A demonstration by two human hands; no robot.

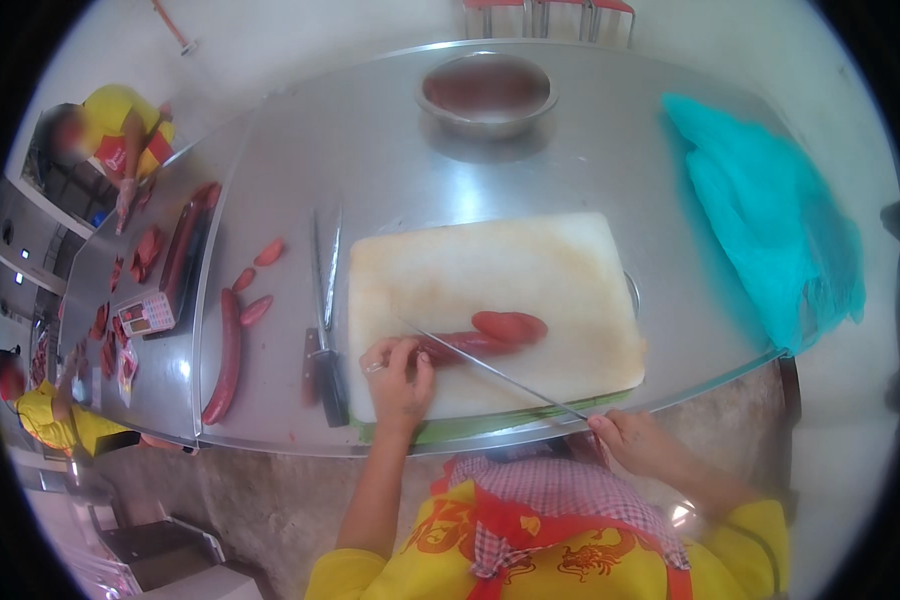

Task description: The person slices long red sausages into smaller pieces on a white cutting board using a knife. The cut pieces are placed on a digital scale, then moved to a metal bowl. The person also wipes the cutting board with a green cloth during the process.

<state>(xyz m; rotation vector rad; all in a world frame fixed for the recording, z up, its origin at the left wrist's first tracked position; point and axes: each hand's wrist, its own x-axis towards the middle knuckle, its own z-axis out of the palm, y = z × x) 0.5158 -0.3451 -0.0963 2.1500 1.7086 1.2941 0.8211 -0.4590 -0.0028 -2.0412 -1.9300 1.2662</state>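
A long dark-red sausage (465,347) lies across the white cutting board (490,260). My left hand (398,375) has its fingers curled over the sausage's left end. My right hand (632,440), at the board's near right edge, is closed round the handle of a long thin knife (500,372). From there the blade slants up and left across the sausage, its tip beyond the left fingers; whether it is cutting in cannot be told. A slanted red sausage slice (510,326) rests against the far side of the sausage's right part.
Left of the board lie a sharpening steel (327,375), a brown-handled knife (311,375), another whole sausage (228,360) and several sausage pieces (269,251). A steel bowl (486,97) stands far back; a turquoise plastic bag (750,200) lies right. Two people in yellow work at the left table with a scale (146,316).
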